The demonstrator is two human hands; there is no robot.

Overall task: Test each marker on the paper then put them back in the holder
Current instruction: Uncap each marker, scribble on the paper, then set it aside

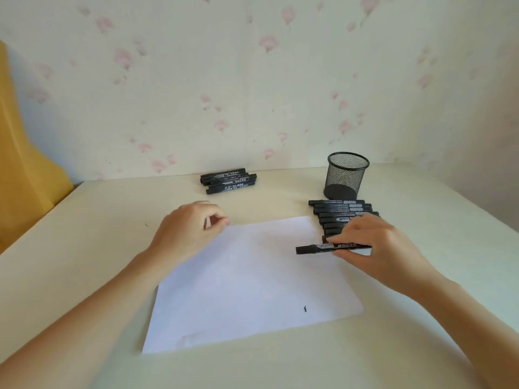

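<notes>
My right hand [373,242] pinches one black marker [331,248] by its barrel, fingers and thumb curled round the middle, the capped end pointing left over the right edge of the paper [252,282]. It lies level, at the near end of the row of markers [342,211], which sit side by side to the right of the sheet. I cannot tell whether it is lifted clear or just touching the marker next to it.

My left hand [188,228] hovers at the far left corner of the paper, fingers loosely curled, thumb and forefinger close together but holding nothing that I can make out. The two hands are well apart.

The mesh holder [346,175] stands upright just beyond the row, and it looks empty through the wire. A smaller pile of markers [229,181] lies at the far edge of the table [84,248], left of the holder. One small black mark [305,308] shows near the right near corner of the sheet — so I judge the testing has barely started.

The marker should be light and stiff, its plastic body smooth and somewhat slippery — a mid-barrel grip suits it for carrying. To uncap, I would want the left hand on the cap end and a straight pull. The paper is thin and may slide, so holding a corner down seems wise.
</notes>
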